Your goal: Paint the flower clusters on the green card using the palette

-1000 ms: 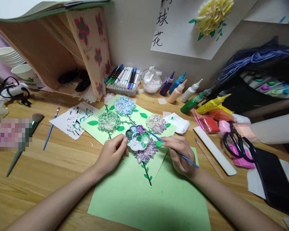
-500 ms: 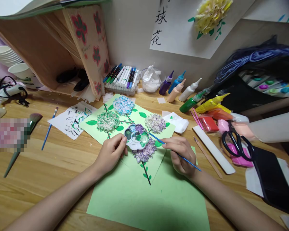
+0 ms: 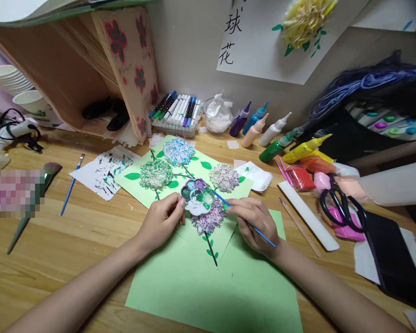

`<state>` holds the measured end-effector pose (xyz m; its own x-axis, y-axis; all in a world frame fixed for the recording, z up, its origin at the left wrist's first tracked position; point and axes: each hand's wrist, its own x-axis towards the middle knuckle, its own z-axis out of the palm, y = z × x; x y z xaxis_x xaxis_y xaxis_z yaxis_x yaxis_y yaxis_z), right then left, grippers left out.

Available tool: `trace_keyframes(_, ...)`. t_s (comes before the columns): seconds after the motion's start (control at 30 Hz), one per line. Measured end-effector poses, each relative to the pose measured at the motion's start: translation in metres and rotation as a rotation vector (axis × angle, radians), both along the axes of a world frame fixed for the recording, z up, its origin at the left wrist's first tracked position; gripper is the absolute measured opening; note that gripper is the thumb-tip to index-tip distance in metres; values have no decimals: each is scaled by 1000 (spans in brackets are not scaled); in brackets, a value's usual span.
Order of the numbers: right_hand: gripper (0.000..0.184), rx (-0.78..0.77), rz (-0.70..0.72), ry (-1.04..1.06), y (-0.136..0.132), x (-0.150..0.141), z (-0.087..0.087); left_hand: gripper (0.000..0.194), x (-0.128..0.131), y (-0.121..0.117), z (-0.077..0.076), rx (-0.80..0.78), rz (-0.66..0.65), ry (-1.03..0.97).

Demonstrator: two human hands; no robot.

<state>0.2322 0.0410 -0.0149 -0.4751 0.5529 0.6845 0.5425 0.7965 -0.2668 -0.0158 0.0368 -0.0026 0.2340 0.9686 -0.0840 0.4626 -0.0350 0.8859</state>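
My left hand (image 3: 162,220) pinches the edge of a flower-shaped paint palette (image 3: 196,208) with green, purple and dark paint in its wells. In my right hand (image 3: 254,222) is a thin blue paintbrush (image 3: 262,234), its tip at the palette's right side. Below the palette lies green paper (image 3: 208,291), with a second, angled sheet on it. That sheet bears a purple textured flower (image 3: 210,221), partly covered by the palette, a green one (image 3: 156,174), a blue one (image 3: 179,151) and a pale purple one (image 3: 224,178). Painted stems and green leaves join them.
Paint-smeared paper (image 3: 106,173) and another blue brush (image 3: 72,185) lie left. Behind stand markers (image 3: 176,111), a tissue bowl (image 3: 217,115) and several paint bottles (image 3: 276,145). Scissors (image 3: 343,210), a white strip (image 3: 308,216) and clay packets (image 3: 300,178) are on the right.
My right hand and the brush have shifted slightly left, bringing the brush further over the palette. My left hand still holds the palette in nearly the same place.
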Motion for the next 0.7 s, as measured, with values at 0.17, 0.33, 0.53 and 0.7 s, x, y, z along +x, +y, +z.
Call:
trace_keyframes(0.17,25,-1,-3,-13,-2,0,-2,35,0,0,0,23,-13,26)
trace_keyframes(0.33,28,-6,5,-12,-1,0,-4,34,1,1,0,22,-10,24)
trace_keyframes(0.53,36,-4,11,-16,-1,1,-4,35,0,0,0,16,-15,34)
trace_keyframes(0.7,37,19,13,-50,-1,-1,-1,35,1,0,1,15,-14,44)
